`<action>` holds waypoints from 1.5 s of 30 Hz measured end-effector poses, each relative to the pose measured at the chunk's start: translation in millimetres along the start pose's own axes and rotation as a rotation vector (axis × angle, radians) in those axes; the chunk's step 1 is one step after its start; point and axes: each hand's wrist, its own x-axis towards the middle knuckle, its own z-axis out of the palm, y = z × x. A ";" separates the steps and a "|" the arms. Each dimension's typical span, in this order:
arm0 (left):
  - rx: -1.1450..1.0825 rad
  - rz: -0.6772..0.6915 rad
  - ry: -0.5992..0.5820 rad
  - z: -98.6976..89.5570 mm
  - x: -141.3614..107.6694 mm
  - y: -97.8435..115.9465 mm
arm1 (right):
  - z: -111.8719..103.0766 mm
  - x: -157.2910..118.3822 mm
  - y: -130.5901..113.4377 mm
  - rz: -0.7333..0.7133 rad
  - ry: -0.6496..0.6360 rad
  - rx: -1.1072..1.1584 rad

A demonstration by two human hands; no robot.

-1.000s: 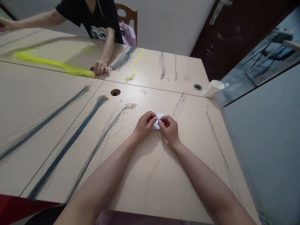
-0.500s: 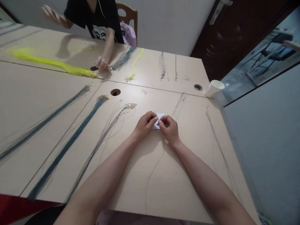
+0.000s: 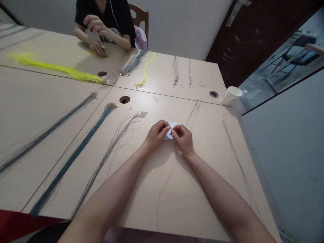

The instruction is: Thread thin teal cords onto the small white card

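My left hand (image 3: 159,134) and my right hand (image 3: 182,137) meet over a small white card (image 3: 167,136) on the table, fingertips almost touching. Both are closed in a pinch. A thin line (image 3: 167,182) trails from beneath my right hand toward the table's near edge. What sits between the fingertips is too small to tell, and the fingers partly hide the card. To the left lies a loose bundle of grey lines (image 3: 111,145), with small metal pieces, apparently hooks, on a brownish scrap (image 3: 142,114) at its far end.
Blue-green line bundles (image 3: 83,143) with gold tips lie further left, a yellow bundle (image 3: 63,69) beyond them. A clear ruler (image 3: 194,114), a tilted white cup (image 3: 231,95) and thin lines (image 3: 235,155) are on the right. A person in black (image 3: 108,20) sits across the table (image 3: 202,195).
My hands have barely moved. The person across has drawn both hands together in front of the body, one lifted from beside the blue-green bundle, the other brought in from the left.
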 end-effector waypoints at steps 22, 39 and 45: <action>0.067 0.053 -0.003 -0.3 -0.1 0.0 | -2.0 0.5 -0.7 -0.001 -0.037 -0.010; 0.053 0.043 0.005 0.3 -0.1 -0.7 | -0.7 0.7 0.8 0.001 -0.015 0.013; 0.060 0.048 0.005 0.5 -0.2 0.3 | -1.1 0.6 1.6 -0.007 -0.021 -0.001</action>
